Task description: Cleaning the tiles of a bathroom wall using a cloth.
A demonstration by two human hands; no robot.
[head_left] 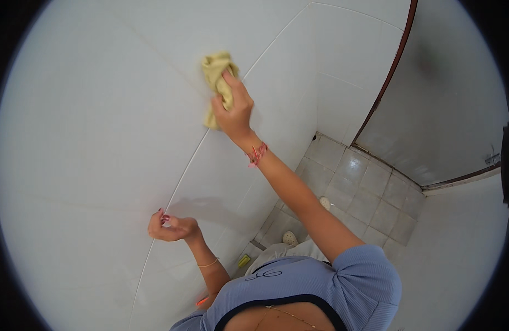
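Observation:
My right hand presses a crumpled pale yellow cloth against the white tiled wall, its fingers gripping the fabric beside a grout line. Lower and to the left, my left hand is closed by the same wall, fingers curled with red nails showing; whether anything is inside I cannot make out.
A grey door in a dark reddish frame stands at right. Below is a square-tiled floor, with my light clog. A small yellow-green item and an orange item show low by the wall.

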